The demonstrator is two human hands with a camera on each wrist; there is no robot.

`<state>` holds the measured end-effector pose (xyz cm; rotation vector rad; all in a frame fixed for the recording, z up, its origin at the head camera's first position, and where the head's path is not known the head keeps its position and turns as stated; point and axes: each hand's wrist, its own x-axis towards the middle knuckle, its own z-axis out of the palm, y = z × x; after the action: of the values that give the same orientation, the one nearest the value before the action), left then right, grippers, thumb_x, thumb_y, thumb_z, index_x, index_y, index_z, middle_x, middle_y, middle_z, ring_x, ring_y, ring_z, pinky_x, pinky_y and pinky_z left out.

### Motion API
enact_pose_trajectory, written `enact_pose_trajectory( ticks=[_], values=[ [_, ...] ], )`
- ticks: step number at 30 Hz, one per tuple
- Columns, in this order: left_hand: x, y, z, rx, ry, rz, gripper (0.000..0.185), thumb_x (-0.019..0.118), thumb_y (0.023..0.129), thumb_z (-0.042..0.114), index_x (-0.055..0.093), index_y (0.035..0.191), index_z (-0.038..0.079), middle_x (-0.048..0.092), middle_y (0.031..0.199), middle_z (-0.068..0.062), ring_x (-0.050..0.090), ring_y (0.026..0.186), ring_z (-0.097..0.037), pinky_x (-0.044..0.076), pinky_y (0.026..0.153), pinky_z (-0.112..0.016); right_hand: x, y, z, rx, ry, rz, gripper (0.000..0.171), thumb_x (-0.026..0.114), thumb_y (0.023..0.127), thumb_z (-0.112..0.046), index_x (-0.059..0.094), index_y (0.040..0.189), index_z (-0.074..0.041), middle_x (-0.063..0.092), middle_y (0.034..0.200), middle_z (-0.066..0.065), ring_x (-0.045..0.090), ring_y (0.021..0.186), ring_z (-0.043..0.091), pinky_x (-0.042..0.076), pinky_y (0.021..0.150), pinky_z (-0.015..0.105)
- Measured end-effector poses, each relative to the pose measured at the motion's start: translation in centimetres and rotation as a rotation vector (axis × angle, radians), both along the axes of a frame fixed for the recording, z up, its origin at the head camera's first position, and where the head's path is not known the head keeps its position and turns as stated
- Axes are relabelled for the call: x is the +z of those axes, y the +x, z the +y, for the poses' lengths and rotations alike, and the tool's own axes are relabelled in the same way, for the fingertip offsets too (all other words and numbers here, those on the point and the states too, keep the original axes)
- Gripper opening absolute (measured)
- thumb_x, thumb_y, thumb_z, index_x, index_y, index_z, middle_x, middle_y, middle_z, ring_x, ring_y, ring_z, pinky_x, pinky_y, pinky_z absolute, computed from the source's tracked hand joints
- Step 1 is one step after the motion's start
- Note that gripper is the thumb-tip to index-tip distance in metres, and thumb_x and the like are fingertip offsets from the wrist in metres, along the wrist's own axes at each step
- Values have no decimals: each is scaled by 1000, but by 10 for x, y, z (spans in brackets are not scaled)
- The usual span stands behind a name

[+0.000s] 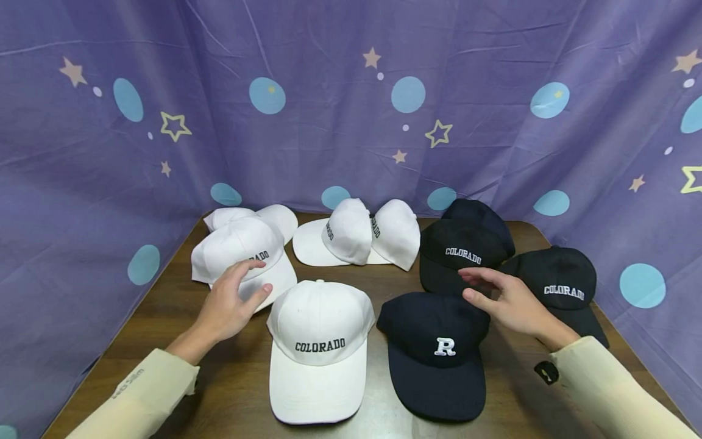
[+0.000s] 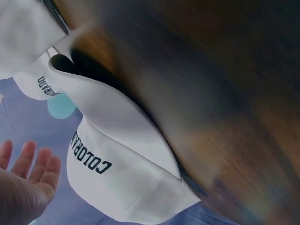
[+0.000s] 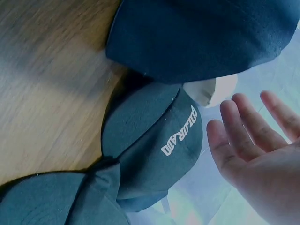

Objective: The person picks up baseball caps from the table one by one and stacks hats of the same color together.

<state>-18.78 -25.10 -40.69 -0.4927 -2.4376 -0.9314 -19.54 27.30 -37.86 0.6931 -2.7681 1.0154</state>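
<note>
My left hand hovers, fingers spread and relaxed, over the brim of a white COLORADO cap at the left of the wooden table. In the left wrist view the open palm stands apart from that cap. My right hand is open above the gap between a black COLORADO cap and a black cap with a white R. The right wrist view shows its straight fingers beside the black COLORADO cap. Neither hand holds anything.
A white COLORADO cap lies front centre. More white caps sit at the back, one behind the left cap. Further black caps lie at the right. A purple star-print curtain surrounds the table on three sides.
</note>
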Motion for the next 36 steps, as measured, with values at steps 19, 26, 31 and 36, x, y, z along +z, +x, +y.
enact_pose_trajectory(
  ticks=[19,26,31,36],
  values=[
    [7,-9,-18,146,19,-7,39,67,96,22,60,128,1,61,128,-22,53,123,-43,40,98,-59,-2,14,20,-79,61,114,44,71,99,-28,62,141,-18,67,121,-1,54,95,7,41,83,18],
    [14,-16,-28,208,24,-28,41,64,97,25,59,130,1,59,133,-24,50,127,-46,38,100,-62,-2,17,23,-67,57,133,45,72,98,-25,62,140,-15,65,135,2,60,116,13,41,93,12],
    [18,-21,-38,265,35,-51,43,62,99,28,59,132,0,58,128,-26,52,121,-46,39,98,-62,-1,20,25,-69,61,141,46,73,97,-24,62,140,-13,65,136,3,57,121,8,38,97,9],
    [14,-27,-49,312,46,-62,46,61,99,29,57,133,-2,56,126,-28,52,119,-47,37,100,-61,-1,21,27,-79,61,137,45,73,97,-25,62,140,-15,65,136,3,56,123,11,33,97,4]
  ],
)
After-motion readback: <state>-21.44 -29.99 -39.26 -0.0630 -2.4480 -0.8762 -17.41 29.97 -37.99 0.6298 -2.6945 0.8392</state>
